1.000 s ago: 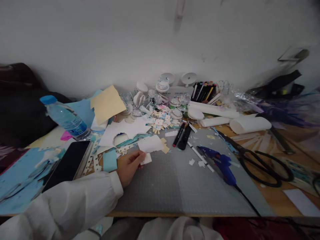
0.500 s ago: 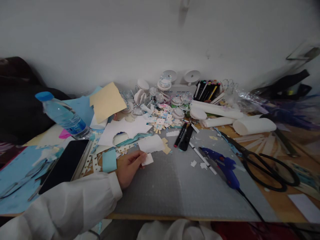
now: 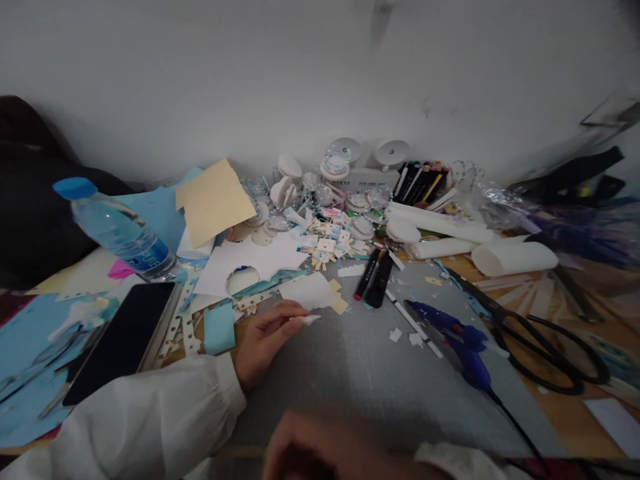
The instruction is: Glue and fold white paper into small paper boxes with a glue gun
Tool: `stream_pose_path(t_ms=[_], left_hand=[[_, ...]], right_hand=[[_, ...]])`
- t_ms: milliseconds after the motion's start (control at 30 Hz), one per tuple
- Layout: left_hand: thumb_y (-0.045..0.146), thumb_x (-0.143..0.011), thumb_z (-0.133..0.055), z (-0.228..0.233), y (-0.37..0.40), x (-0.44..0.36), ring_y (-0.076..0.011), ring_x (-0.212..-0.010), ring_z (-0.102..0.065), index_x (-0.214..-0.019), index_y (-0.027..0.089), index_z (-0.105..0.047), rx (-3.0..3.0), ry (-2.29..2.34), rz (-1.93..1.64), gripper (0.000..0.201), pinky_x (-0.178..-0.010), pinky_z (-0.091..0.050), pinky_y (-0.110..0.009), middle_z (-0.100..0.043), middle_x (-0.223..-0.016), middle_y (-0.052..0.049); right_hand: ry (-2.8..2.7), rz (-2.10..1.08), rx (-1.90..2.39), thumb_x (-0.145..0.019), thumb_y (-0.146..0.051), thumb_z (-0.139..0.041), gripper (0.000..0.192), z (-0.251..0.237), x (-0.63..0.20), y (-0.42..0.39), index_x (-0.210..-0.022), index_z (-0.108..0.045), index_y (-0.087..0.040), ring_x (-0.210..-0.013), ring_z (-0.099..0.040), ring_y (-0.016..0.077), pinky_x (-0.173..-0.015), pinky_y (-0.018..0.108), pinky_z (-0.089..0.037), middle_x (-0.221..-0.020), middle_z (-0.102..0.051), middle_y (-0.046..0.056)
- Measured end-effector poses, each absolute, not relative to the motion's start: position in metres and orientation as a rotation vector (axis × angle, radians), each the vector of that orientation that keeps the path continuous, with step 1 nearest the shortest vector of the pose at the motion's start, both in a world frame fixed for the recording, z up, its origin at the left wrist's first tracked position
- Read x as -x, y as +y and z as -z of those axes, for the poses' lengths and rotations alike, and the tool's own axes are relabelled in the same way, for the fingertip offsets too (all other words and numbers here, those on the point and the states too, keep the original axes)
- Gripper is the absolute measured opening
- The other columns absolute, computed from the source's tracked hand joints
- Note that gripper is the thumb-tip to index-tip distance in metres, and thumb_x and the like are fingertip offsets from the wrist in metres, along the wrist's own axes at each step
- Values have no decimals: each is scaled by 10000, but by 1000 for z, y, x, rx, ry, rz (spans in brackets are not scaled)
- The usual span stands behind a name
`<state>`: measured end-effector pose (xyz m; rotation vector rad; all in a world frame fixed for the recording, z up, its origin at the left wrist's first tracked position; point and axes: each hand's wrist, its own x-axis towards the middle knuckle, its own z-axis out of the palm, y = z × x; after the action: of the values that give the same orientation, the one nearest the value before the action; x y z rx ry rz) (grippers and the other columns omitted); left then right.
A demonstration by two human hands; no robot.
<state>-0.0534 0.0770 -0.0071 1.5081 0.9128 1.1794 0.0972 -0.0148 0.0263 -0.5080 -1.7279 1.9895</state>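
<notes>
My left hand (image 3: 270, 340) is closed above the grey cutting mat (image 3: 350, 373), pinching a small piece of white paper (image 3: 311, 320) between thumb and fingers. The paper appears nearly edge-on. Low at the front edge of the mat is my right hand (image 3: 325, 450), blurred by motion, so what its fingers do does not show clearly. Just left of my left hand lies a light blue paper square (image 3: 219, 328). Behind the fingertips sits a white paper sheet (image 3: 307, 291) beside a cream paper scrap (image 3: 339, 298).
A blue glue gun (image 3: 460, 340), large black scissors (image 3: 540, 347) and a white pen (image 3: 413, 323) lie to the right. Black markers (image 3: 374, 277) rest behind. On the left stand a water bottle (image 3: 120, 230) and a phone (image 3: 123, 340). Small paper cutouts (image 3: 327, 243) pile up at the back.
My right hand has come into view at the bottom. The white paper in my left hand has turned from facing up to nearly edge-on.
</notes>
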Motion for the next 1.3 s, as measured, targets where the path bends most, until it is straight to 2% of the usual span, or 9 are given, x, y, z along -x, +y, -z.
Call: stream_pose_path(t_ms=[67, 167, 300, 467, 667, 800, 967, 1067, 1300], left_hand=[[267, -826, -673, 2, 77, 53, -195, -950, -613, -926, 216, -737, -1546, 865, -1201, 130, -842, -490, -308, -662, -973, -64], [203, -781, -718, -4, 74, 51, -192, -962, -601, -953, 230, -722, -1616, 824, -1251, 175, -868, -476, -313, -643, -987, -60], [122, -763, -729, -5, 67, 46, -184, -1010, -584, -1073, 245, -651, -1872, 836, -1301, 342, -907, -455, -301, -624, -1042, -53], [220, -746, -762, 1, 72, 44, -204, -1030, -561, -1231, 259, -537, -1816, 785, -1186, 537, -886, -482, -311, -573, -1116, -67], [279, -739, -769, 0, 79, 48, -240, -1044, -557, -1141, 251, -613, -1879, 728, -991, 432, -920, -453, -368, -591, -1080, -83], [253, -715, -790, 0, 77, 48, -222, -1005, -561, -1080, 252, -640, -1892, 718, -995, 395, -894, -457, -346, -596, -1035, -68], [223, -726, -779, 2, 76, 49, -200, -971, -566, -1083, 249, -637, -1807, 733, -1026, 385, -869, -465, -319, -584, -1021, -59], [202, -730, -774, 1, 74, 50, -191, -966, -567, -1079, 243, -637, -1780, 745, -1037, 377, -866, -467, -305, -583, -1020, -58], [170, -760, -740, -3, 73, 48, -184, -924, -577, -1052, 221, -641, -1780, 744, -1044, 312, -824, -484, -292, -603, -967, -60]], right_hand=[[-1529, -1833, 895, -939, -403, -480, 230, -27, -120, 6, -958, -548, -184, -646, -548, 78, -592, 197, -449, -760, -600, -12], [-1405, -1834, 1053, -900, -554, -452, 418, -23, -142, 40, -755, -511, -166, -480, -491, 66, -458, 188, -392, -600, -529, -28], [-1401, -1840, 1043, -859, -628, -445, 465, -9, -143, 62, -741, -487, -180, -419, -440, 68, -386, 189, -324, -549, -487, -44], [-1438, -1732, 980, -871, -604, -465, 440, 0, -140, 57, -734, -465, -186, -456, -378, 53, -422, 190, -294, -560, -428, -64], [-1506, -1694, 924, -914, -532, -457, 408, -2, -145, 53, -705, -466, -182, -472, -359, 55, -439, 199, -273, -549, -426, -59], [-1523, -1690, 917, -929, -490, -462, 398, 0, -146, 50, -680, -469, -180, -476, -368, 57, -444, 200, -269, -541, -437, -55], [-1461, -1666, 871, -922, -511, -464, 339, -1, -147, 49, -808, -463, -192, -529, -407, 67, -482, 198, -338, -636, -465, -45], [-1449, -1594, 882, -913, -476, -505, 280, -3, -147, 50, -879, -470, -199, -568, -432, 75, -491, 196, -368, -698, -481, -32], [-1578, -1334, 979, -910, -343, -536, 173, 0, -144, 51, -813, -496, -206, -560, -437, 79, -494, 200, -367, -667, -474, -39]])
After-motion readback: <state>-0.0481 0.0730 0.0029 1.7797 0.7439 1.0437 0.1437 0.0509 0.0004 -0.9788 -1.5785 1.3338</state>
